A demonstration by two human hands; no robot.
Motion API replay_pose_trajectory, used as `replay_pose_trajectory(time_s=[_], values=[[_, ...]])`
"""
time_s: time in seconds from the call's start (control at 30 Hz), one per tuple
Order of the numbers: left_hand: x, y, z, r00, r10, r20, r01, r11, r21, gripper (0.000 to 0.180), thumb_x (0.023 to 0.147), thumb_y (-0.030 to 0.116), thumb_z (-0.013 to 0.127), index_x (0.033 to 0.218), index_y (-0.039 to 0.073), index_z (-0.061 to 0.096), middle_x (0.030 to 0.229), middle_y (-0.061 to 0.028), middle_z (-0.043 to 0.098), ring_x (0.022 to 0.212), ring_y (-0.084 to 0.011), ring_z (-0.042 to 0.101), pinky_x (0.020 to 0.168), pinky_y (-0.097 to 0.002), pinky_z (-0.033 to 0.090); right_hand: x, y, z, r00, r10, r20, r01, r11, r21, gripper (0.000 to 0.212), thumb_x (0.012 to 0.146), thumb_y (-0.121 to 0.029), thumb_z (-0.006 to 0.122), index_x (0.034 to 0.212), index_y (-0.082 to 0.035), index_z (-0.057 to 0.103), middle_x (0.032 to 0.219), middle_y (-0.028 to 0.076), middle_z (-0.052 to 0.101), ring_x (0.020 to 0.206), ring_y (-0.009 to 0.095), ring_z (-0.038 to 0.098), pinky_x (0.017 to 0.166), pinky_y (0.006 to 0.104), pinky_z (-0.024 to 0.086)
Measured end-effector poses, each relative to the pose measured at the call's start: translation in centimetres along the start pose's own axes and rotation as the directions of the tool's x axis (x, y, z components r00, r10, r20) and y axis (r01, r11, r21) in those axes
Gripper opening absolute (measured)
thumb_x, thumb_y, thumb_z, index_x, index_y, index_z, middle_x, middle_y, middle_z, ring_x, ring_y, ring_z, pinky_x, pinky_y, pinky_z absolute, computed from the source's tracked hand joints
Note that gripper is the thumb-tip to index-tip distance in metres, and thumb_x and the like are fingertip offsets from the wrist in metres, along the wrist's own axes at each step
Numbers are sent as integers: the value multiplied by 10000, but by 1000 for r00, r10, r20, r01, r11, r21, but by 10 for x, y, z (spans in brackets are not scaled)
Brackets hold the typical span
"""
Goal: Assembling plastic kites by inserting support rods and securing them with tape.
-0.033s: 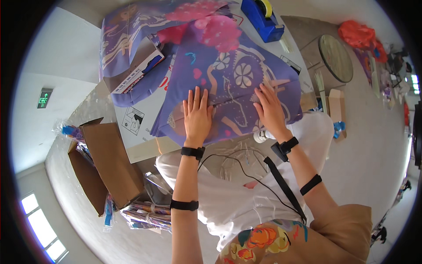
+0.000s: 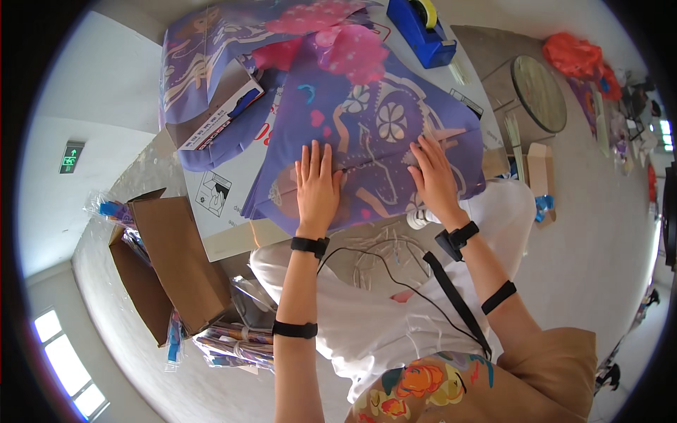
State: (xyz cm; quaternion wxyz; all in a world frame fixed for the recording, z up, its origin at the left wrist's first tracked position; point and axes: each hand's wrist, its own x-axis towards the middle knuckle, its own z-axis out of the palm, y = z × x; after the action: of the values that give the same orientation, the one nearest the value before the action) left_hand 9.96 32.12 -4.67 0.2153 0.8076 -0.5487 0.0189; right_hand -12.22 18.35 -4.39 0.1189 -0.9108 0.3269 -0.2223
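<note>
A purple printed sheet (image 2: 391, 121) with pink, white and floral figures lies over the near side of a cardboard-topped surface (image 2: 229, 243); more sheets show beneath its left edge. Flat on its near left part rests my left hand (image 2: 316, 190), fingers stretched and palm down. My right hand (image 2: 436, 180) also lies palm down on the sheet, farther right, with its fingers apart. Neither hand grips anything. Pink printed patches cover the far end of the sheet, next to a second purple printed sheet (image 2: 187, 81) that drapes over the far left.
A blue tape dispenser (image 2: 423, 39) stands at the far right of the surface. On the left sits a narrow open box (image 2: 222, 113). A brown carton (image 2: 180, 261) and bundled packages (image 2: 236, 345) are at lower left. A round stool (image 2: 539, 94) stands at right.
</note>
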Motion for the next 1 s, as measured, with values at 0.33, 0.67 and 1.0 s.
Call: replay_pose_trajectory(time_s=[0.33, 0.67, 1.0], values=[[-28, 33, 1, 992, -47, -116, 25, 982, -185, 241, 886, 50, 568, 1122, 40, 619, 1153, -97, 591, 1049, -315, 576, 869, -419, 499, 4, -80, 29, 988, -147, 52, 119, 926, 358, 394, 822, 32, 603, 1215, 23, 581, 1242, 154, 566, 1201, 352, 528, 987, 429, 468], [-39, 39, 9, 998, -41, -40, 38, 996, -80, 452, 919, 67, 485, 1367, 13, 509, 1399, -131, 501, 1348, -316, 432, 1096, -453, 367, -3, -81, 41, 985, -167, 47, 153, 966, 209, 447, 848, -65, 557, 1277, 57, 552, 1364, 164, 516, 1297, 308, 477, 1072, 410, 423], [-45, 39, 0, 998, -54, -22, 53, 998, -40, 442, 927, 82, 515, 1364, 15, 517, 1420, -114, 508, 1342, -286, 458, 1076, -418, 402, -5, -75, 36, 987, -159, 27, 156, 982, 109, 465, 867, -60, 558, 1325, 22, 538, 1374, 137, 534, 1312, 303, 479, 1080, 423, 421]])
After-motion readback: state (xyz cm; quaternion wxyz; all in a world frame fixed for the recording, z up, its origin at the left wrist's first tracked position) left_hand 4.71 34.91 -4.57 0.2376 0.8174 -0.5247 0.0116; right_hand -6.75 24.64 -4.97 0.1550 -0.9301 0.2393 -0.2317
